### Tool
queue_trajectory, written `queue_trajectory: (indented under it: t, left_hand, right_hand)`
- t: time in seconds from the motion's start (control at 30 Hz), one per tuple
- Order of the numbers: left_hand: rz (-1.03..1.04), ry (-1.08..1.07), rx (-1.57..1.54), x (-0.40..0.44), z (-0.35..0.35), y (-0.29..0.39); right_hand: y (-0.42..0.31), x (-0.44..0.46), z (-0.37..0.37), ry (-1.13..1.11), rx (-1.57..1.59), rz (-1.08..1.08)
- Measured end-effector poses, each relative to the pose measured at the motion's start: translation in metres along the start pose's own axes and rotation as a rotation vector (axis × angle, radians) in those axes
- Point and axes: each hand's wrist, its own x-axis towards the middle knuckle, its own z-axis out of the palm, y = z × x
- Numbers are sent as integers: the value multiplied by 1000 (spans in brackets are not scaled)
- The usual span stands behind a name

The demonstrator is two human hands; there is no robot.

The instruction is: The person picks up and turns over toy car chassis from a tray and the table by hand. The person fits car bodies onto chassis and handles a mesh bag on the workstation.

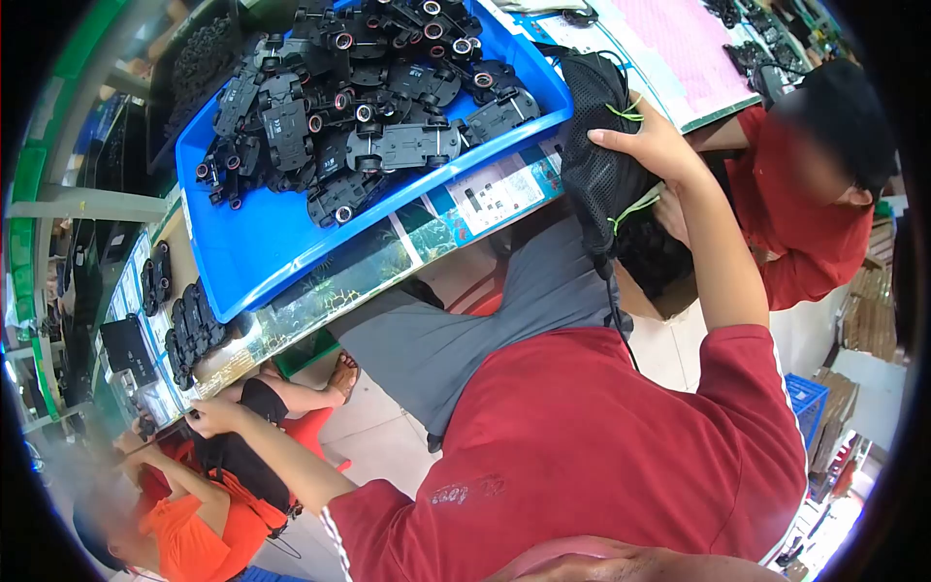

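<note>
My right hand (645,145) grips a black mesh bag (606,165) with bright green cords, at the right end of the blue bin. The thumb lies across the mesh and the fingers curl behind it. At the table's left front edge, my left hand (215,417) is closed around something small and dark; its kind does not show. Nearest to it on the table is a row of black toy car chassis (194,330). The large blue bin (262,276) is heaped with black toy car chassis (407,145), many with red-rimmed wheels.
A co-worker in red (810,223) stands close at the right, beside an open carton (669,301). Another person in orange (199,529) sits at the lower left. A pink mat (669,48) covers the far table. A blue crate (805,407) stands behind me.
</note>
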Motion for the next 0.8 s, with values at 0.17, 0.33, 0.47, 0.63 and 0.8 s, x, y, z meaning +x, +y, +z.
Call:
queue_trajectory:
  t: [0.17, 0.33, 0.47, 0.63, 0.8]
  left_hand:
    - [36, -164, -99, -141, -65, 68]
    - [24, -557, -397, -253, -70, 74]
    - [179, -751, -463, -286, -69, 82]
    - [320, -857, -425, -286, -63, 80]
    - [333, -931, -411, -287, -55, 90]
  right_hand:
    - [3, -1, 6, 23, 193, 34]
    - [-6, -13, 3, 0, 479, 105]
    - [-1, -11, -3, 184, 480, 86]
    - [-20, 11, -43, 207, 526, -34]
    - [-22, 55, -45, 255, 445, -71]
